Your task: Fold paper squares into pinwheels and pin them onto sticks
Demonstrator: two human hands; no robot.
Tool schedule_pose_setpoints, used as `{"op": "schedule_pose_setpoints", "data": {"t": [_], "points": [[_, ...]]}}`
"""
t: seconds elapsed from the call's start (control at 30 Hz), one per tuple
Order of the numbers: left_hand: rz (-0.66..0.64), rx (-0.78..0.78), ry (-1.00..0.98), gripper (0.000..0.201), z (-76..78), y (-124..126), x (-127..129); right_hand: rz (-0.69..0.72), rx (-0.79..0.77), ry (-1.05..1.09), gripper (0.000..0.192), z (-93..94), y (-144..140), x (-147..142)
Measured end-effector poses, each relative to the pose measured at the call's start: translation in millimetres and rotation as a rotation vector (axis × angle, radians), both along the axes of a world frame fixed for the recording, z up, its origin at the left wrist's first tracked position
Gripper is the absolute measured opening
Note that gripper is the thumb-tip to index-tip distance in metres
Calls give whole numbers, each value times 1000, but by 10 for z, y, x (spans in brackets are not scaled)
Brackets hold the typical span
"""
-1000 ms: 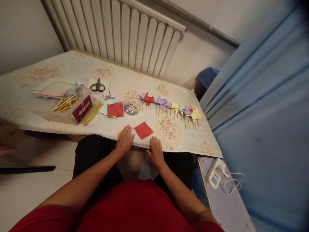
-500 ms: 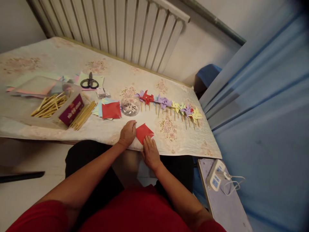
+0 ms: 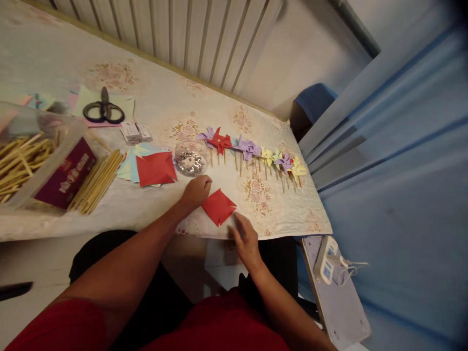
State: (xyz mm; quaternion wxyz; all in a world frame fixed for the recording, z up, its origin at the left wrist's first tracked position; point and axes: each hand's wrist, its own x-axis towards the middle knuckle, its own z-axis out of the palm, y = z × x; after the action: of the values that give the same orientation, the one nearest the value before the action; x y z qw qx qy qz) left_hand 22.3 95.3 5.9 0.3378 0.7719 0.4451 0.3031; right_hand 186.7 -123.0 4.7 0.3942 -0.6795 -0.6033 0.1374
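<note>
Red paper square (image 3: pixel 218 206) pinched by left hand (image 3: pixel 196 190), right hand (image 3: pixel 245 237) open beside, glass bowl (image 3: pixel 190 158), pinwheels (image 3: pixel 252 153) behind

Red paper square (image 3: pixel 218 206) on floral-patterned tablecloth (image 3: pixel 171 112).

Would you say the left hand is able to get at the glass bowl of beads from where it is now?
Probably yes. The left hand rests at the red paper square's edge, just in front of the glass bowl, and only bare tablecloth lies between them.

Left hand (image 3: pixel 197 189) curled, right hand (image 3: pixel 245 239) flat
</note>
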Motion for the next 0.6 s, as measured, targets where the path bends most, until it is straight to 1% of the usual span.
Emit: {"op": "schedule_pose_setpoints", "data": {"t": [0.07,0.1,0.13,0.17,0.27,0.4,0.5,0.6], "points": [[-73,-10,78,23,47,46,22,-235,8,66,33,53,207,92],[-108,-4,113,24,64,58,32,-315,-18,90,32,72,324,135],[-143,9,145,25,76,62,40,-359,-61,92,31,87,439,172],[-176,25,174,27,84,57,46,-372,-115,68,29,97,546,197],[-261,75,261,30,103,1,50,-339,-220,-54,24,109,770,199],[-299,121,368,18,140,-86,36,-313,-273,-126,20,100,851,105],[-299,126,409,15,165,-107,30,-331,-278,-92,18,101,850,62],[-311,89,364,13,184,-97,31,-352,-272,36,18,127,857,72]]}}
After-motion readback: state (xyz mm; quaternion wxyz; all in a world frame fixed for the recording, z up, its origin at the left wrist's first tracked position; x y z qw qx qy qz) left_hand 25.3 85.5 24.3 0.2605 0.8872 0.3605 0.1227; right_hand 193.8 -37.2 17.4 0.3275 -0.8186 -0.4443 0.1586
